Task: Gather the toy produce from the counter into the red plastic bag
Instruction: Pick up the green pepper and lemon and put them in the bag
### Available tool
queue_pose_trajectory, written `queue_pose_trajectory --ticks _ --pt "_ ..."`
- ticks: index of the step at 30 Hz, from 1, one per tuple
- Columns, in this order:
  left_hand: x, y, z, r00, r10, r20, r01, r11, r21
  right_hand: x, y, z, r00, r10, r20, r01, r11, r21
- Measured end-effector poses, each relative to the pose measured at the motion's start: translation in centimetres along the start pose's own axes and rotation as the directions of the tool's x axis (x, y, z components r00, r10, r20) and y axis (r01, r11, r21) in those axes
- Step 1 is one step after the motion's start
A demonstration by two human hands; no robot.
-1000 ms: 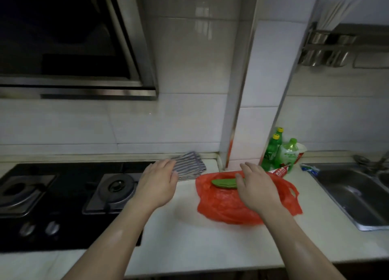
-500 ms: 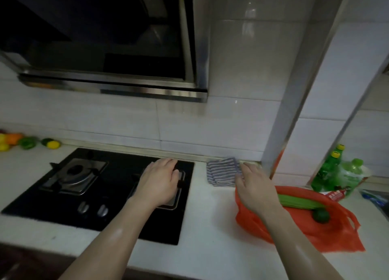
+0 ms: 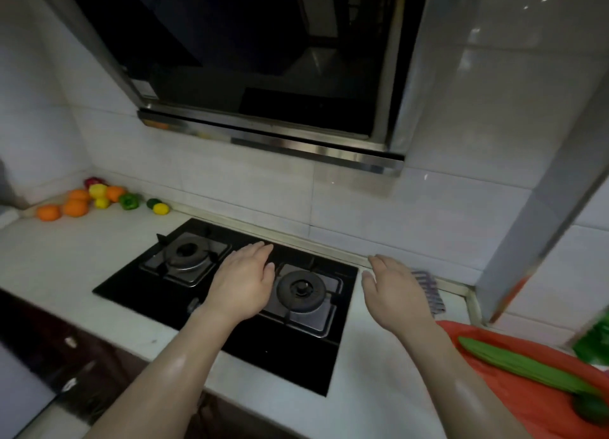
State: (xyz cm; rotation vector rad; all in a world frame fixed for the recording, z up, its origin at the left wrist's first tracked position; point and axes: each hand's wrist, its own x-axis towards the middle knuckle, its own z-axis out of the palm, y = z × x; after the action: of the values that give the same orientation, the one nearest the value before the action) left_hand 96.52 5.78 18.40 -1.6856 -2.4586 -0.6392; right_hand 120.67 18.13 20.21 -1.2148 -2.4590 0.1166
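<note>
The red bag (image 3: 540,402) lies near right on the desk (image 3: 82,257), holding a cucumber (image 3: 527,369) and perhaps a lime (image 3: 590,409). More toy produce (image 3: 99,199) sits far left. The left grip (image 3: 242,287) hovers released over the stove (image 3: 131,283), and the right grip (image 3: 395,293) is released beside it.

Toy produce (image 3: 99,198) is clustered at the far left corner of the desk (image 3: 82,257): four oranges, three yellow lemons, a green pepper (image 3: 129,201) and a red piece behind. The red plastic bag (image 3: 527,412) is spread at the right edge, with a long green cucumber (image 3: 520,366) and a round dark green piece (image 3: 590,409) lying on it.
</note>
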Motion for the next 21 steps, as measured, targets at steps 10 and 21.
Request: queue_pose_trajectory --ticks 10,21 --pt "-2.5 -16.6 -5.4 0.999 -0.034 -0.023 0.035 0.999 0.012 3.2 -16.8 6.0 0.995 -0.101 0.014 0.101 0.995 0.003" --pt "-1.4 -29.3 -9.3 0.990 -0.141 -0.028 0.142 0.989 0.031 8.8 -28.4 11.2 0.987 -0.150 0.057 0.147 0.988 0.055"
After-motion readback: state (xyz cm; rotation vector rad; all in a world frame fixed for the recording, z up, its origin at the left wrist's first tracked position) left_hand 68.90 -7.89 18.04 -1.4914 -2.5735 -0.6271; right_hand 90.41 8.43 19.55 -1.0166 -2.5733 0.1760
